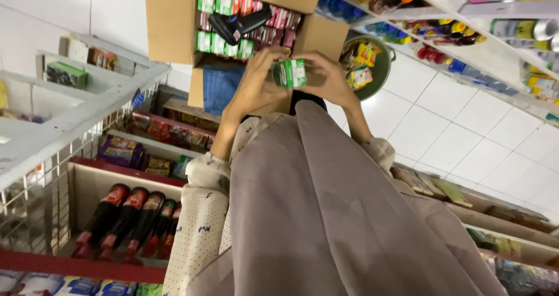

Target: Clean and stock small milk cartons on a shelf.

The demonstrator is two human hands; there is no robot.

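Observation:
Both my hands hold one small green and white box (291,73) in front of me. My left hand (256,80) wraps its left side and my right hand (329,77) grips its right side. Just beyond them stands an open cardboard carton (169,22) packed with several small green and red boxes (244,16). A black handheld scanner (239,25) lies on top of those boxes. My grey headscarf (326,214) hangs down over my chest and hides my forearms' lower parts.
White wire shelves (70,109) stand at the left, with dark sauce bottles (128,217) on a lower shelf. A green basin of snack packets (367,66) sits on the white tiled floor (466,127). Shelves of bottles and cans (466,34) line the right.

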